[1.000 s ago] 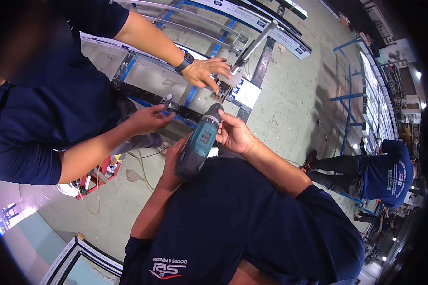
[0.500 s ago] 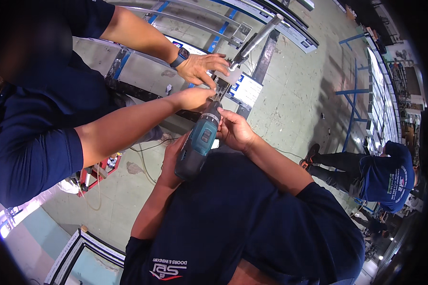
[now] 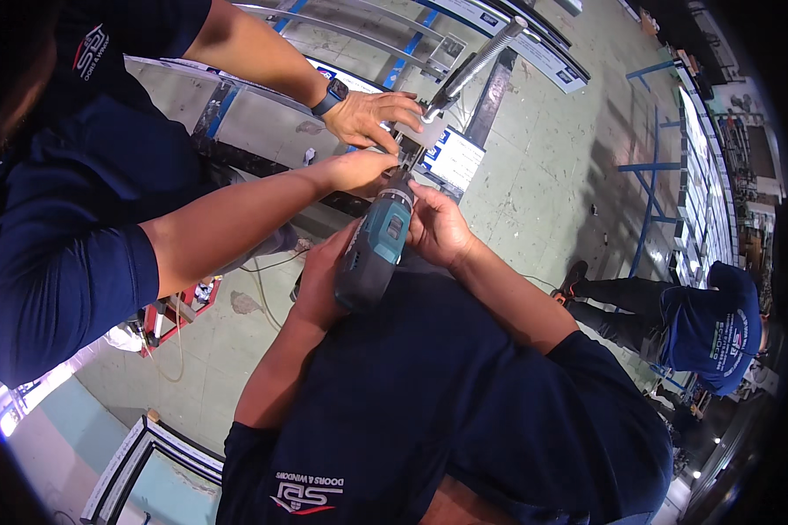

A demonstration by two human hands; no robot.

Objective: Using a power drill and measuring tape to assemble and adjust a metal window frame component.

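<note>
- Forward a little since a second ago: the teal-and-black drill (image 3: 381, 245), between my hands.
- My left hand (image 3: 322, 273) is clamped on it; my right hand (image 3: 442, 226) curls beside its nose, whether closed on anything I cannot tell.
- Just ahead of my grip, a co-worker's hand (image 3: 369, 120) spreads by a grey plate (image 3: 423, 136).
- Beyond that, a silver rod (image 3: 479, 65) slants away.

Item: teal-and-black cordless drill (image 3: 378, 249); we find its grip hidden beneath its body, and its contact with the work too small to tell.
Item: bare left hand (image 3: 322, 271); fingers mostly concealed behind the drill.
Item: co-worker's lower bare hand (image 3: 363, 171); fingertips unclear to us.
Item: red open box (image 3: 206, 302); partly covered by the co-worker's bare forearm (image 3: 245, 227).
Item: black-and-white straight-sided frame (image 3: 118, 472); cut by the lower edge.
</note>
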